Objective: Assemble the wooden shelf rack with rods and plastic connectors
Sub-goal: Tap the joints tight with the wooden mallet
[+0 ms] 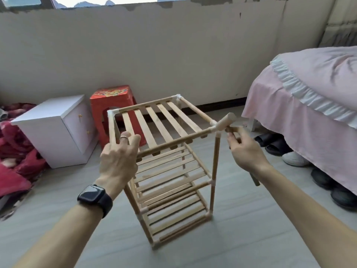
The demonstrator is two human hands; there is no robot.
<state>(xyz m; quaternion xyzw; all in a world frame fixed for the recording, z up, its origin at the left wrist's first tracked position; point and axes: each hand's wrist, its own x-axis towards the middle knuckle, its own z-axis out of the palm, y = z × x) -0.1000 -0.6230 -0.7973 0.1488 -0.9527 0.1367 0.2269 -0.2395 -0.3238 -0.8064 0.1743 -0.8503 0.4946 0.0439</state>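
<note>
Wooden shelf rack (170, 171) stands upright on floor (251, 238) between hands; three slatted tiers, white plastic connectors (212, 183) at corners. Left hand (118, 157), fingers loosely spread, over rack's near-left top corner; contact with front rod unclear. Right hand (244, 149) curls round handle of wooden mallet (227, 121), head just at near-right top connector. Hands well apart. White cabinet (52, 128), red stool (114, 101) beyond left hand; pink bed (309, 105) right of right hand.
</note>
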